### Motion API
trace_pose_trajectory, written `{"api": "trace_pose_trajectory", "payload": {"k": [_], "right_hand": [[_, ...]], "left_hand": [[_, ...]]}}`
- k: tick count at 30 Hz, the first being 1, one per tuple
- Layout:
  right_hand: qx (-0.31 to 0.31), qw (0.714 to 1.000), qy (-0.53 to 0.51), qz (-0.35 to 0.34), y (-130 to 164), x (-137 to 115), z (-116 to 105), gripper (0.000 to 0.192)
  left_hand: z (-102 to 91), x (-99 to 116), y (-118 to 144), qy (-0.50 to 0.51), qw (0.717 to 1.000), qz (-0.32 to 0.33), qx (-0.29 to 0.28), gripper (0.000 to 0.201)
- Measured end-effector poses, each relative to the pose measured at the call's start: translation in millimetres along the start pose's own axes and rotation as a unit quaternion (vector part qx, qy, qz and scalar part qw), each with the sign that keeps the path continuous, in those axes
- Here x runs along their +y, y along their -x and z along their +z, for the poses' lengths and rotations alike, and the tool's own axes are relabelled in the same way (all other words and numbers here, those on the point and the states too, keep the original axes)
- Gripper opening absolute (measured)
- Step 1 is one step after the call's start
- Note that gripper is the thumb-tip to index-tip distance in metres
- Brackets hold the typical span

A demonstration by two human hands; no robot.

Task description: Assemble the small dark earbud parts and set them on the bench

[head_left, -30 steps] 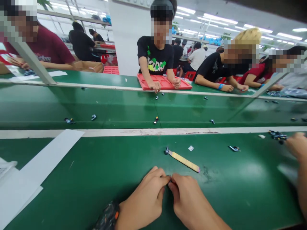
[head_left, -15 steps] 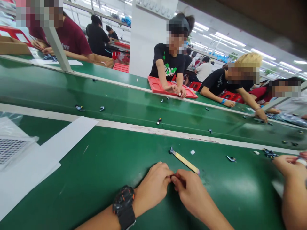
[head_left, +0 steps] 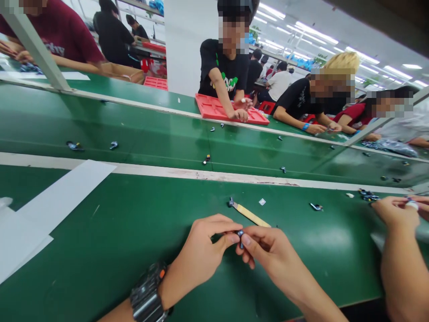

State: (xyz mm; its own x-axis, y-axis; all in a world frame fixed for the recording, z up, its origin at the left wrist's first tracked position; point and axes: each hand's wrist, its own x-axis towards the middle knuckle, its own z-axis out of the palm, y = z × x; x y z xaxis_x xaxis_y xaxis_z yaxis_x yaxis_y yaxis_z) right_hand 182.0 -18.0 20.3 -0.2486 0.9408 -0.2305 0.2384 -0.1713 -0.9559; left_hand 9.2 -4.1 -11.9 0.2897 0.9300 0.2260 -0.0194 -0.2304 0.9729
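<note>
A small, shiny dark-blue earbud point(head_left: 240, 237) is pinched between both of my hands, its stem pointing down. My left hand point(head_left: 204, 243), with a black watch on the wrist, grips it from the left by thumb and forefinger. From the right, my right hand point(head_left: 268, 248) holds it with the thumb in front and the fingers curled behind. Just beyond my hands lies a yellow-handled tool point(head_left: 252, 215) with a flat metal blade, and another dark earbud piece point(head_left: 230, 202) sits at its tip. Near the tool is a small white square point(head_left: 262, 201).
A co-worker's hands point(head_left: 398, 214) work at my right beside a pile of dark pieces point(head_left: 368, 195). One loose earbud point(head_left: 316, 206) lies between us. White sheets point(head_left: 63, 197) cover the left. Beyond a pale ledge point(head_left: 187, 173), a green belt point(head_left: 161, 143) carries scattered pieces.
My hands have turned and lifted slightly, so the earbud between them now shows. The view has shifted right and down. Across the belt, co-workers' hands have moved.
</note>
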Motion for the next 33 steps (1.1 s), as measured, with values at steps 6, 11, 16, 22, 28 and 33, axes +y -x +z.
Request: {"api": "trace_pose_trajectory", "payload": {"k": [6,11,16,22,28,33], "right_hand": [[-0.003,1.0,0.004,0.017,0.0,3.7,5.1,0.051],[-0.009,0.999,-0.036,-0.005,-8.6,-6.5,6.4,0.051],[0.072,0.951,0.273,-0.123,-109.8,-51.7,3.9,0.06],[0.091,0.901,0.379,-0.193,-231.4,-65.8,50.8,0.031],[0.041,0.884,0.406,-0.23,-221.7,-33.5,56.9,0.027],[-0.001,0.901,0.333,-0.278,-165.4,-19.5,47.2,0.018]], "left_hand": [[1.8,0.7,0.6,-0.062,0.997,0.041,-0.006,0.028],[-11.9,7.7,-3.7,-0.084,0.994,0.065,0.027,0.026],[-36.4,10.4,-15.7,-0.072,0.985,0.062,0.142,0.019],[-50.4,15.7,-25.0,-0.064,0.974,0.07,0.206,0.018],[-51.7,19.0,-22.4,-0.054,0.968,0.085,0.23,0.017],[-50.9,22.0,-20.1,-0.05,0.968,0.096,0.227,0.018]]}}
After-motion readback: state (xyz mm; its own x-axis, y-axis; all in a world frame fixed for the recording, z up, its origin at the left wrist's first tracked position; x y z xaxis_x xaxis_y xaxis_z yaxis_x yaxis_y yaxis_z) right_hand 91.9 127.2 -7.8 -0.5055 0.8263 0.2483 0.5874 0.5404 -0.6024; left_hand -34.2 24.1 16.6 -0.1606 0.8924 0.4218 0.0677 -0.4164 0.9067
